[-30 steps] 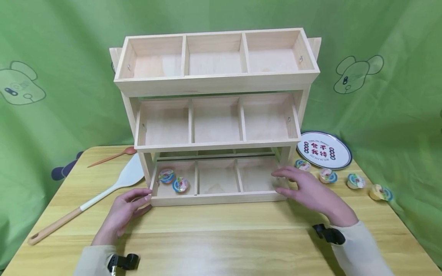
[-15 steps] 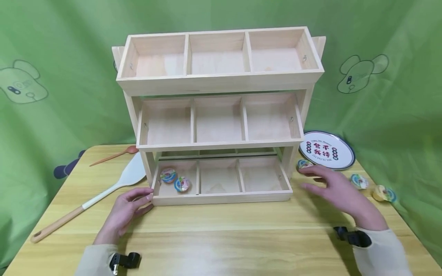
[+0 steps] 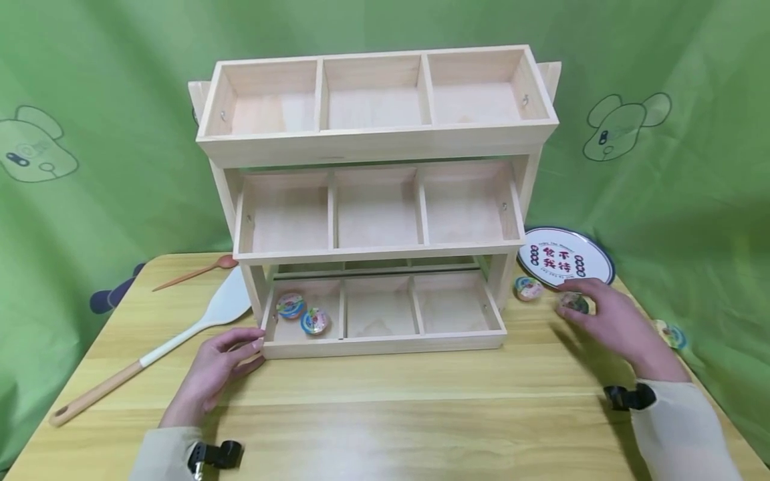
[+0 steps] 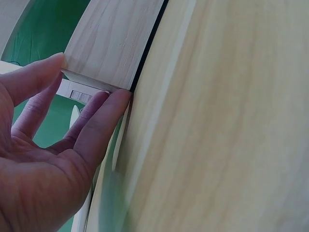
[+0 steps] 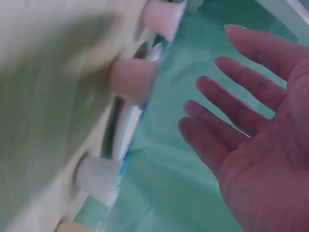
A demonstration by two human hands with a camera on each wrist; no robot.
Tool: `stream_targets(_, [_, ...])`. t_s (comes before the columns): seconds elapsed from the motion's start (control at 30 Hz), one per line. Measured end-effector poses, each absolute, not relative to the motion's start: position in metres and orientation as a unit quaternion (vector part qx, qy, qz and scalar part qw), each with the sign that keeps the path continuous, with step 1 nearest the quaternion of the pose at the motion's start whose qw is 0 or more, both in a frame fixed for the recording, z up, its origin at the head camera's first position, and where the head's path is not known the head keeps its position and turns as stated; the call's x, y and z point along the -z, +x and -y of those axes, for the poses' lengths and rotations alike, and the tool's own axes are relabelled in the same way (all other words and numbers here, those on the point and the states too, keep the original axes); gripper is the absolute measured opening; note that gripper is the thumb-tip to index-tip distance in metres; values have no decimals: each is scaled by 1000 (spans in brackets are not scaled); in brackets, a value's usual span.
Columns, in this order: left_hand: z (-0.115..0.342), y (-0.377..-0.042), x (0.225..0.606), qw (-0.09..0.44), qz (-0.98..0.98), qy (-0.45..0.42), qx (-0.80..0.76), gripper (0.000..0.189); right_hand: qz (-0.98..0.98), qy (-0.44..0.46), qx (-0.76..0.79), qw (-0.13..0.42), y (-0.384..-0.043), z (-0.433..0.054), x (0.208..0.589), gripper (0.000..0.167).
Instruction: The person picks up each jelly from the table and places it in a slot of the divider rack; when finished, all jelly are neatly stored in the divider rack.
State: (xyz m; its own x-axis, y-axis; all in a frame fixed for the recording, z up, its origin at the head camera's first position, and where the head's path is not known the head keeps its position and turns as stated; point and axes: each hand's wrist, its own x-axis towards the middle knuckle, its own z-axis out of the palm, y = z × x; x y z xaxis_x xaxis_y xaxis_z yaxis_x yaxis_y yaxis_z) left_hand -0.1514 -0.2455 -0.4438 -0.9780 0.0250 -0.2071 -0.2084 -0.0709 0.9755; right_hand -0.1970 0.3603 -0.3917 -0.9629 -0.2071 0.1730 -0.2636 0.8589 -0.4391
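Observation:
My left hand (image 3: 213, 374) holds the front left corner of the wooden rack's bottom tray (image 3: 385, 346); in the left wrist view, its thumb is at the upper edge and fingertips at the lower corner. My right hand (image 3: 619, 327) hovers over a row of jelly cups at the right, fingers spread and holding nothing. One jelly cup (image 3: 571, 304) shows by its thumb and fingertips, another cup (image 3: 528, 288) stands nearer the rack, and a yellowish cup (image 3: 670, 334) is partly behind the hand. Two jelly cups (image 3: 291, 306) lie in the bottom tray's left compartment.
The rack's middle tray (image 3: 379, 254) and top tray (image 3: 379, 147) have three compartments each. An oval plate (image 3: 556, 257) with red characters lies behind the cups. At the left are a white spatula (image 3: 225, 300) with a wooden handle and a small reddish-brown spoon (image 3: 198, 272).
My right hand has moved right, from the right end of the bottom tray to over the jelly cups. The left hand has stayed at the tray's corner.

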Motion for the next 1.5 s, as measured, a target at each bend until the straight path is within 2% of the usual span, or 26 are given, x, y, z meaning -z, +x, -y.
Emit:
stream_targets(0.23, [248, -149, 446, 77, -676, -70, -729, 32, 971, 117, -205, 25, -208, -366, 406, 43])
stream_targets(0.43, [247, -149, 446, 77, -674, -68, -732, 32, 976, 120, -181, 30, -215, -369, 411, 42])
stream_targets(0.6, [247, -147, 446, 73, -675, -69, -731, 33, 981, 119, -152, 11, -218, -370, 413, 42])
stream_targets(1.5, [245, -151, 443, 80, -670, -72, -734, 32, 979, 126, -160, 0, -194, -353, 390, 45])
